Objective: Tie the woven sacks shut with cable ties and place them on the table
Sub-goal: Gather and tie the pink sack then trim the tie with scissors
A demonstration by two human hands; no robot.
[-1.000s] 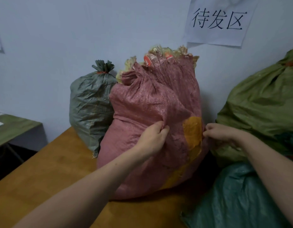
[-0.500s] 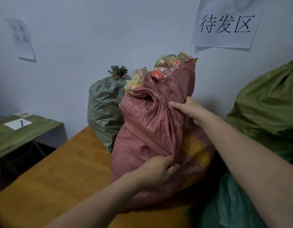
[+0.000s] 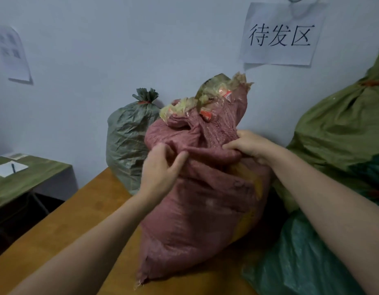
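the pink woven sack [image 3: 201,199] stands on the wooden table [image 3: 78,209], its mouth not yet tied, crumpled wrappers [image 3: 207,99] poking out on top. the left hand [image 3: 161,167] pinches a fold of cloth below the neck; the right hand [image 3: 250,145] grips the bunched cloth at the neck's right side. a tied grey-green sack [image 3: 129,141] sits just behind on the left, against the wall. an olive sack [image 3: 337,128] and a teal sack [image 3: 301,258] crowd the right side. a paper sign [image 3: 282,37] hangs above, and a green side table [image 3: 25,184] holds a notepad [image 3: 10,168].
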